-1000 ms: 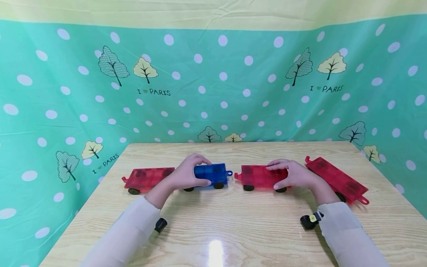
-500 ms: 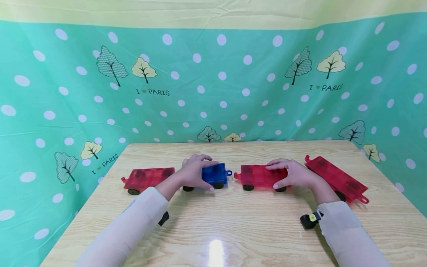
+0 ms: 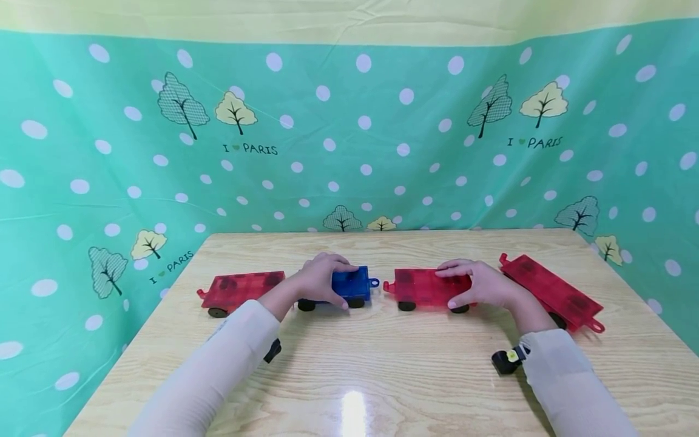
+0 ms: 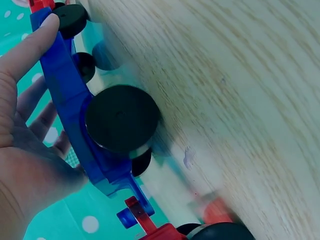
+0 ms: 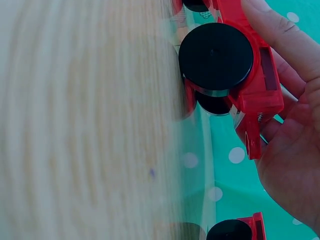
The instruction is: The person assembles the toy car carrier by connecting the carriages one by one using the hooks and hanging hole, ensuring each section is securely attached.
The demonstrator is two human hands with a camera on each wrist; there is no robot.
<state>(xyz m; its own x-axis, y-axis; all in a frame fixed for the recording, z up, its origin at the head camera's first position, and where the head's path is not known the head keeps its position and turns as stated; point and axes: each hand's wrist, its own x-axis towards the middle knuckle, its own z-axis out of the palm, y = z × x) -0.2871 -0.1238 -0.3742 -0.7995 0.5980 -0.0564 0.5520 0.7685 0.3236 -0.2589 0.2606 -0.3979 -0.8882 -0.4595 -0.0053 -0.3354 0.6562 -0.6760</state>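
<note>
My left hand (image 3: pixel 319 280) grips a blue toy train car (image 3: pixel 354 280) from above, thumb on the near side and fingers on the far side. In the left wrist view, its rear hook (image 4: pixel 127 216) sits at the loop of the left red train car (image 4: pixel 162 232). To the right, my right hand (image 3: pixel 483 284) holds the middle red train car (image 3: pixel 417 288) by its right half. That car's hook (image 3: pixel 389 287) points at the blue car's loop (image 3: pixel 374 283), with a small gap between. The right wrist view shows the held car's black wheels (image 5: pixel 215 56).
Another red train car (image 3: pixel 551 290) lies slanted at the right, behind the right wrist. All the cars are on a wooden table (image 3: pixel 382 376). A green dotted curtain (image 3: pixel 349 152) hangs at the back and sides. Black wrist cameras (image 3: pixel 505 363) hang under the sleeves.
My left hand has slid right along the blue car, toward its front end. The blue car and the left red car have shifted very slightly left. The right hand has stayed in place.
</note>
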